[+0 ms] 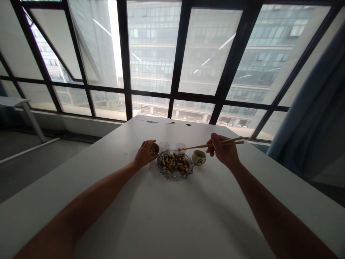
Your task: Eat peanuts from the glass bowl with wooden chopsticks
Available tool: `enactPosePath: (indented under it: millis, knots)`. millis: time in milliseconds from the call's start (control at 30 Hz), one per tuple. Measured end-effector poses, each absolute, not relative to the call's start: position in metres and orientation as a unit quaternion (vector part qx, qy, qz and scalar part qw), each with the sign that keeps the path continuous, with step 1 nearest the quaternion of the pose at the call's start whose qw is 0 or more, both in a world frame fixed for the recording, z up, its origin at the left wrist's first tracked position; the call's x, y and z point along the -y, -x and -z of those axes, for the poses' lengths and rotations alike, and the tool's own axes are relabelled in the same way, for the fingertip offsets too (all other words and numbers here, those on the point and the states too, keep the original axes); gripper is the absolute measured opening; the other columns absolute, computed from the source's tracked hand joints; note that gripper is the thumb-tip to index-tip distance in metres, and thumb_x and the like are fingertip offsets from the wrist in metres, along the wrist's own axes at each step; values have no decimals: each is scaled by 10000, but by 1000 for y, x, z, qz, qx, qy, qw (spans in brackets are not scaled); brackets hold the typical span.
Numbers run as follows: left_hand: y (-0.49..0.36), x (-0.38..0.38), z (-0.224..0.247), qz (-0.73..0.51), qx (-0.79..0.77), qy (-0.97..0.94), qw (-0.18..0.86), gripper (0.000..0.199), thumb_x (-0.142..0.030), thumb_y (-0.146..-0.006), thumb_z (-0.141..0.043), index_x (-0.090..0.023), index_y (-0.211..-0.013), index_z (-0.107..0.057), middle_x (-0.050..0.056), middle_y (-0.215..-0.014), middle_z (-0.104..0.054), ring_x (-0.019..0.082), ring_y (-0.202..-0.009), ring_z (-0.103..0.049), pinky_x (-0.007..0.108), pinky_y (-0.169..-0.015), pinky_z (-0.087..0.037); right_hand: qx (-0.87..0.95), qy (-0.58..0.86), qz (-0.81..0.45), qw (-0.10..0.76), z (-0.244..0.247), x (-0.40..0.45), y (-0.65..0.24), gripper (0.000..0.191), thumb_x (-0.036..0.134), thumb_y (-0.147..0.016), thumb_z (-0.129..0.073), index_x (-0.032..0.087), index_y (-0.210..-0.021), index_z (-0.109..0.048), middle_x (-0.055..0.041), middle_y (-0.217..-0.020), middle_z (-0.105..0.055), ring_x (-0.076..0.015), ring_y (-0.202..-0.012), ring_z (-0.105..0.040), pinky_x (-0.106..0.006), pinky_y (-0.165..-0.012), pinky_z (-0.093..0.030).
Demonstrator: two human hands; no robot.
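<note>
My left hand (142,155) is wrapped round a small cup (154,149) at the left of a clear scalloped glass bowl (175,177). The cup's mouth leans toward the bowl, and what look like peanuts show inside it. A heap of peanuts (174,162) in their shells fills much of the bowl. My right hand (223,150) grips a pair of wooden chopsticks (198,146), whose tips are close together over the bowl's far rim. Between bowl and right hand stands a pale cup (199,158) with a dark character on its side, upright.
Two small clear containers (180,146) stand just behind the bowl. White sheets of paper (153,119) lie at the far edge of the white table (151,216), near two dark round holes. Beyond are windows, with a blue curtain (307,97) at the right.
</note>
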State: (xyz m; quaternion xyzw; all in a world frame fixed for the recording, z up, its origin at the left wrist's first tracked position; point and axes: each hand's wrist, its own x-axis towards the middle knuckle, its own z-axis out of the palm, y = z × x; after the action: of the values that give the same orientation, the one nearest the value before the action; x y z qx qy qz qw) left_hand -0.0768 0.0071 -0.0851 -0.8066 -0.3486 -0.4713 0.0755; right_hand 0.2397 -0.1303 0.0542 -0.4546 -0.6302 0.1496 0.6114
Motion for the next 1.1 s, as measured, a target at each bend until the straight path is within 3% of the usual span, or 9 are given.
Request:
enactPosePath:
  millis: [367, 567, 733, 1100]
  knots:
    - [75, -5, 83, 462, 374, 803, 52, 728, -333, -740, -795, -212, -1368, -446, 129, -1307, -584, 305, -1230, -547, 476, -1060, -489, 638, 438, -162, 612, -34, 129, -214, 546, 705, -866, -548, 201, -672, -627, -30, -491, -618, -129, -367, -524, -247, -354, -419]
    - [74, -5, 84, 463, 373, 803, 37, 735, -326, -716, -792, -189, -1357, -461, 130, -1285, -606, 300, -1204, -570, 460, -1051, -493, 725, 402, -117, 546, -28, 109, -161, 552, 680, -912, -484, 202, -673, -623, -30, -539, -635, -134, -449, -568, -251, -450, -460]
    - [73, -5, 85, 465, 373, 802, 33, 733, -349, -720, -782, -185, -1359, -461, 135, -1271, -621, 307, -1187, -585, 477, -1030, -504, 793, 366, -151, 464, -33, 90, -145, 539, 680, -864, -568, 192, -641, -617, -16, -532, -620, -125, -470, -542, -247, -463, -430]
    - [71, -6, 85, 458, 381, 803, 15, 737, -329, -709, -800, -198, -1356, -472, 125, -1298, -613, 304, -1205, -580, 467, -1045, -500, 702, 432, -191, 533, -36, 99, -185, 538, 702, -860, -557, 194, -706, -644, -28, -545, -635, -135, -437, -555, -254, -423, -445]
